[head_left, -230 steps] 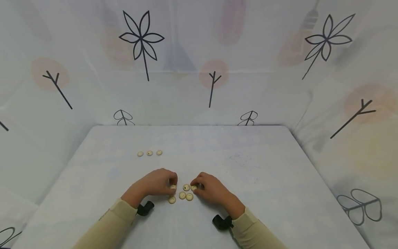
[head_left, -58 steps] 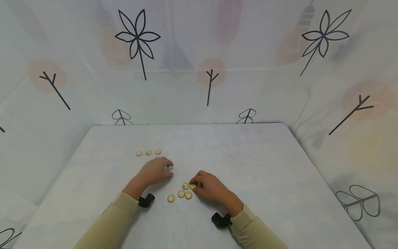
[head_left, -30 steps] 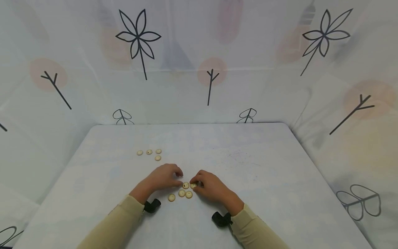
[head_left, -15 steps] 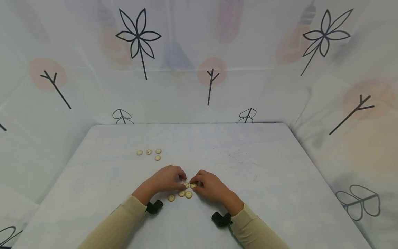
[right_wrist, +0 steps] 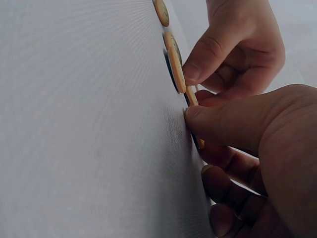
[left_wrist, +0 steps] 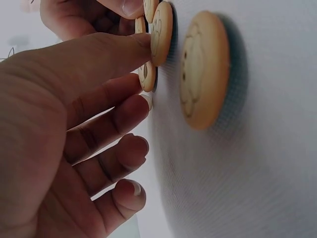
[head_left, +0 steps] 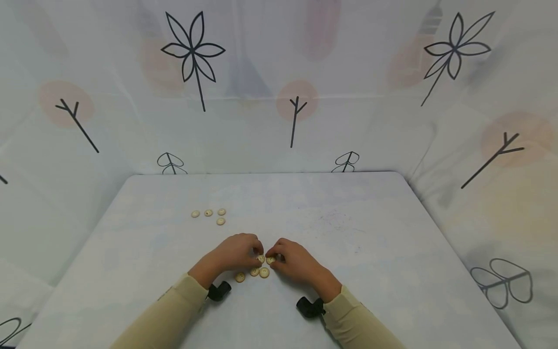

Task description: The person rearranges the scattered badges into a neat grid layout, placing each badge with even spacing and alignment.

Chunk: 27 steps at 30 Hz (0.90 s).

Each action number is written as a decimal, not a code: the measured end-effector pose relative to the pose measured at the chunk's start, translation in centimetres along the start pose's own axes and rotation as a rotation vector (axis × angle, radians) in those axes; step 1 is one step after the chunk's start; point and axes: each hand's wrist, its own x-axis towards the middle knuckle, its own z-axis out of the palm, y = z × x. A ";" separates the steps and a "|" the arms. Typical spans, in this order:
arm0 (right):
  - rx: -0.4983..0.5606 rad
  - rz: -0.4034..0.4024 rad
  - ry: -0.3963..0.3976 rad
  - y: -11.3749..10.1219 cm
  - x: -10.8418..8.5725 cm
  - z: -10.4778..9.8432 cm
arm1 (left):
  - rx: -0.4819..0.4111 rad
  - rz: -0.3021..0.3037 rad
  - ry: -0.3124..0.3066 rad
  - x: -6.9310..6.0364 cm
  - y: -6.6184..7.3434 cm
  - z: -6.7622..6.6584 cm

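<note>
So, got four discs (head_left: 208, 213) far left, pinched another each in left hand (head_left: 237, 252) and right hand (head_left: 296, 261), leaving three near discs (head_left: 264, 273).

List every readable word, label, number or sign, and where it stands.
No text can be read.
Discs: line drawings, no legible letters.
Left sleeve: dark marks, too small to read.
Table: faint scribbles, no legible words.
Backdrop: drawn plants, no words.

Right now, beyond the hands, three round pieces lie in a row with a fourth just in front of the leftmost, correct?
No: the fourth piece lies just in front of the rightmost piece of the three, as the head view shows. The rest holds.
</note>
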 end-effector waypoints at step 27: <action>0.003 0.009 0.002 -0.3 -0.1 -0.1 | -0.034 -0.015 0.010 -0.6 0.0 -0.7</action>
